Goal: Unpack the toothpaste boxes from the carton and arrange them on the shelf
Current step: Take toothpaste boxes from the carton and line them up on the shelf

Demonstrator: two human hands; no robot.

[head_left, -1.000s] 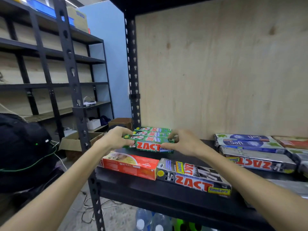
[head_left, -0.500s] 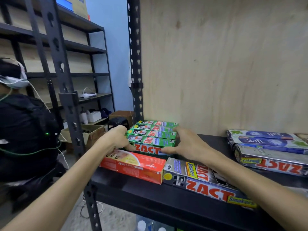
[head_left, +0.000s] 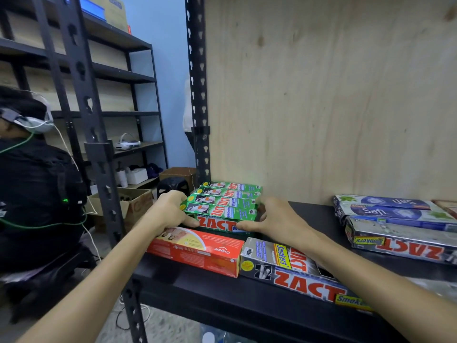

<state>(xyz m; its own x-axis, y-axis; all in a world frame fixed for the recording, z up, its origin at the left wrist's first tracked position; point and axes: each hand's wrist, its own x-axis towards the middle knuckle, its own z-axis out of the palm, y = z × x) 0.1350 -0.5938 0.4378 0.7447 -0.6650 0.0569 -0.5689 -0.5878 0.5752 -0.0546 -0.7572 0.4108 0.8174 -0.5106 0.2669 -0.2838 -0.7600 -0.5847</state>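
Both hands are clamped on the ends of the green ZACT boxes (head_left: 223, 209): left hand (head_left: 170, 211) wrapped around the left end with the thumb on the front face, right hand (head_left: 274, 219) pressing in from the right end, thumb on the front too. So it's a squeeze-from-both-sides grip on a row of four side by side, sitting at the back left of the black shelf (head_left: 222, 300), close to the plywood back panel (head_left: 333, 95). Can't really tell if there's a second layer underneath, the front face looks tall but the hands cover the ends.

What I'd worry about: that kind of end squeeze only works if pressure stays even. Ease off one side and the middle boxes could drop out or fan apart.

Also the forearms are reaching right over the red Colgate box (head_left: 197, 251) and the silver ZACT Smokers box (head_left: 291, 271), both at the front edge. A careless pull back could knock either one off. The carton (head_left: 128, 206) on the floor to the left wouldn't catch them.
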